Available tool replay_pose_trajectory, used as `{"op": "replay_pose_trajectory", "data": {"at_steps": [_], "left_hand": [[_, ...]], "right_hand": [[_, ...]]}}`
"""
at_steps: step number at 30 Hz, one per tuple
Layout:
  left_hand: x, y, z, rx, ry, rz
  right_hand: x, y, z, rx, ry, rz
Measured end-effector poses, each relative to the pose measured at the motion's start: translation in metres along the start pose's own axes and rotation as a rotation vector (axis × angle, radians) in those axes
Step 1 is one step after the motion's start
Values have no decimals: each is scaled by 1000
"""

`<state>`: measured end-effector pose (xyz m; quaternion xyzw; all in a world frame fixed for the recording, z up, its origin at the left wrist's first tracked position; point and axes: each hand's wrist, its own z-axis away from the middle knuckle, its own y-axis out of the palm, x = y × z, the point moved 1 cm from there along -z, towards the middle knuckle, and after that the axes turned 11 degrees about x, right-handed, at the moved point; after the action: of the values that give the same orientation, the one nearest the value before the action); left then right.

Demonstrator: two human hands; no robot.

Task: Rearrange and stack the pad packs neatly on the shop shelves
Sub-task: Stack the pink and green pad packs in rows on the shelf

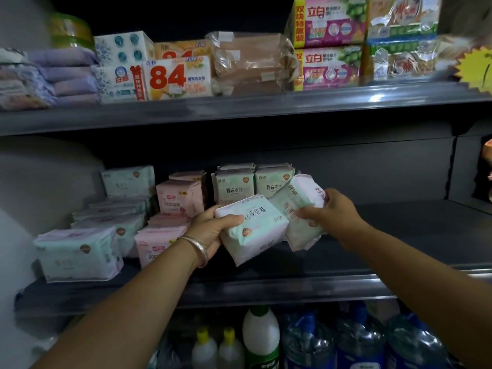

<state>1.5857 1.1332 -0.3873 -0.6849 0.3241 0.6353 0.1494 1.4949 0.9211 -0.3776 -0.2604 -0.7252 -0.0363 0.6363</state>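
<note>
Two packs gripped above middle shelf point(399, 230): left hand point(210, 233) clamped on one pack point(255, 230), right hand point(332, 211) on another point(300, 209).

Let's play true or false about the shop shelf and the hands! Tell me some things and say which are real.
1. Each hand holds a pad pack: left hand the mint pack, right hand the tilted pack. True.
2. The left wrist wears a bangle. True.
3. The pink packs sit on the top shelf. False: they are on the middle shelf.
4. Bottles stand on the top shelf. False: they stand below the middle shelf.
</note>
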Motion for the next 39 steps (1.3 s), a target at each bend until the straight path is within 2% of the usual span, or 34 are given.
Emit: {"op": "replay_pose_trajectory", "data": {"at_steps": [3, 6, 11, 15, 20, 25, 30, 39], "left_hand": [[-1, -3, -3, -29, 22, -38], [-2, -2, -3, 24, -20, -143], [-6, -2, -3, 150, -218, -378], [-4, -2, -5, 101, -318, -457], [-3, -4, -7, -43, -265, -301], [0, -10, -8, -177, -146, 16], [4, -9, -8, -207, -128, 38], [14, -8, -14, -219, -101, 43]], "right_hand": [[0, 3, 0, 8, -12, -1], [-1, 5, 0, 8, -18, 2], [-4, 6, -3, 34, -11, 29], [-5, 6, -5, 29, -18, 50], [2, -3, -9, 4, 1, 144], [6, -15, -11, 110, 92, 243], [5, -19, -13, 208, 135, 284], [0, -12, -25, 448, 80, 468]]}}
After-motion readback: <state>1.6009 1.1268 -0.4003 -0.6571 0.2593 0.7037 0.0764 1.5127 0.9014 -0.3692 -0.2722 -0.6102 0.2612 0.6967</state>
